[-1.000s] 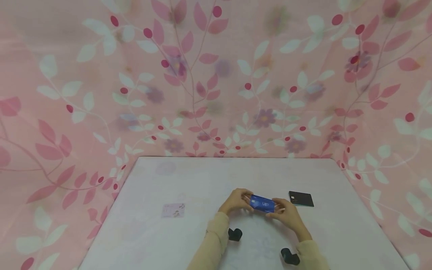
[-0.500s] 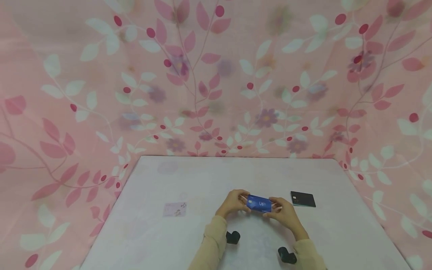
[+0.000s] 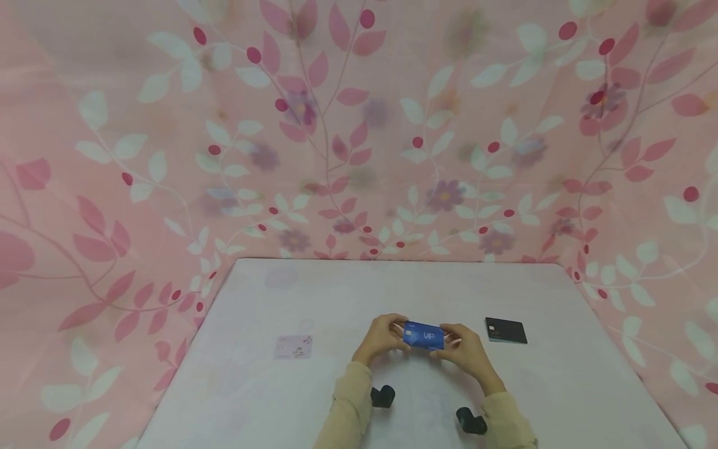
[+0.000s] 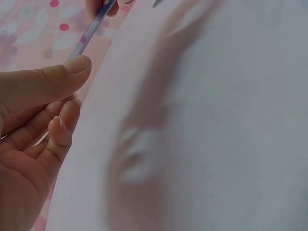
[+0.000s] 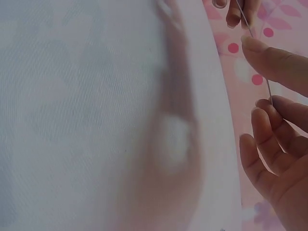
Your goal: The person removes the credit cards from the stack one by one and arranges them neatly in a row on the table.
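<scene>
One blue card [image 3: 423, 335] has moved left, pinched by two hands [image 3: 382, 337] [image 3: 467, 354].

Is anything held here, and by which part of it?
Yes, the blue card. Seen in the head view, the left hand pinches its left end and the right hand its right end.

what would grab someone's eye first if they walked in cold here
Probably the bright blue card, held above the pale table between the left hand and the right hand. The pink floral backdrop, rising behind the table, would compete; after that, the black card lying to the right of the hands.
</scene>
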The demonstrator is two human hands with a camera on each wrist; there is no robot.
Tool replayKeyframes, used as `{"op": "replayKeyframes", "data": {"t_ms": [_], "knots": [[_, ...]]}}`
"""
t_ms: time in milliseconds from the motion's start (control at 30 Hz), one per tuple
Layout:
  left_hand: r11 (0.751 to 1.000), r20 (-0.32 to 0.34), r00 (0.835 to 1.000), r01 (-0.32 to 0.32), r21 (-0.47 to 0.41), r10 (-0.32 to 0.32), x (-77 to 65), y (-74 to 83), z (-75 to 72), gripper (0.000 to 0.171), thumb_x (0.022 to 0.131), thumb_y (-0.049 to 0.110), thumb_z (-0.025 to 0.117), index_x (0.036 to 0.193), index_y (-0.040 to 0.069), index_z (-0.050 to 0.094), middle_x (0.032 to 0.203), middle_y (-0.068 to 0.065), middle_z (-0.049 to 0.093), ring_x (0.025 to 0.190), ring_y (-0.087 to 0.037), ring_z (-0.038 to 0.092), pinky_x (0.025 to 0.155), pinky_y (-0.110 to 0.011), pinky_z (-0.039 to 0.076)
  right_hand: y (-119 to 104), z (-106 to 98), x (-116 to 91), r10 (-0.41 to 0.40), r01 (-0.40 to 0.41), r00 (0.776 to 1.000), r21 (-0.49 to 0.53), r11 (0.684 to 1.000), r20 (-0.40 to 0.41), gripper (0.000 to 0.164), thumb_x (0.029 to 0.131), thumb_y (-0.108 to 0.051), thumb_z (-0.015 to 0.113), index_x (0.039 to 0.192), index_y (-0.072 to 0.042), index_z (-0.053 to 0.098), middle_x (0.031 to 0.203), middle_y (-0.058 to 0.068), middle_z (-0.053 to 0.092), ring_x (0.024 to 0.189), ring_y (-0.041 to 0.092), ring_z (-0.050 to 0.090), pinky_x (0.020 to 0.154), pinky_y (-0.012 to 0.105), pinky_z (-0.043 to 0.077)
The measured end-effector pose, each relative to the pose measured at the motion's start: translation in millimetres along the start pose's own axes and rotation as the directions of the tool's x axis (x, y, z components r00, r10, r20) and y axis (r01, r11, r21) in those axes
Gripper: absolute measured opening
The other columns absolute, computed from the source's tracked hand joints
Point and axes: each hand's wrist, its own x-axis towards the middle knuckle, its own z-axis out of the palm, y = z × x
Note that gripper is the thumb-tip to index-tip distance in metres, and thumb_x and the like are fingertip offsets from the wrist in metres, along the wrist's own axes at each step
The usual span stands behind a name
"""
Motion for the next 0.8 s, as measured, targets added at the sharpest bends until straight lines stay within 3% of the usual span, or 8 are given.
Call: {"op": "replayKeyframes", "data": {"t_ms": [367, 567, 800], "knots": [[0.999, -0.052, 0.998, -0.016, 0.032, 0.018, -9.6, -5.9, -12.3, 0.060, 0.056, -0.006, 0.084, 0.111, -0.006, 0.062, 0.094, -0.012, 0.066, 0.076, -0.020, 0.063, 0.065, -0.021, 0.049, -8, 16, 6, -0.045, 0.045, 0.999, -0.003, 0.999, 0.007, 0.062, 0.058, -0.006, 0.087, 0.112, 0.009, 0.060, 0.095, 0.012, 0.063, 0.083, 0.025, 0.059, 0.072, 0.036, 0.053], [0.999, -0.069, 0.997, -0.021, 0.039, 0.023, -15.8, -9.3, -21.9, 0.060, 0.057, -0.005, 0.085, 0.112, -0.006, 0.063, 0.094, -0.011, 0.066, 0.077, -0.020, 0.062, 0.067, -0.021, 0.050, -14, 26, 8, -0.097, 0.097, 0.995, 0.009, 0.995, -0.006, 0.061, 0.057, -0.004, 0.088, 0.110, 0.010, 0.061, 0.093, 0.013, 0.063, 0.079, 0.025, 0.059, 0.069, 0.034, 0.053], [0.999, -0.074, 0.997, -0.004, 0.036, 0.007, -19.5, -10.4, -32.8, 0.059, 0.057, -0.004, 0.084, 0.112, -0.005, 0.063, 0.094, -0.010, 0.065, 0.077, -0.015, 0.061, 0.068, -0.021, 0.050, -18, 33, 13, -0.093, 0.092, 0.996, 0.014, 0.996, 0.020, 0.060, 0.059, -0.007, 0.088, 0.111, 0.007, 0.062, 0.093, 0.010, 0.063, 0.080, 0.022, 0.059, 0.070, 0.032, 0.052]]}}
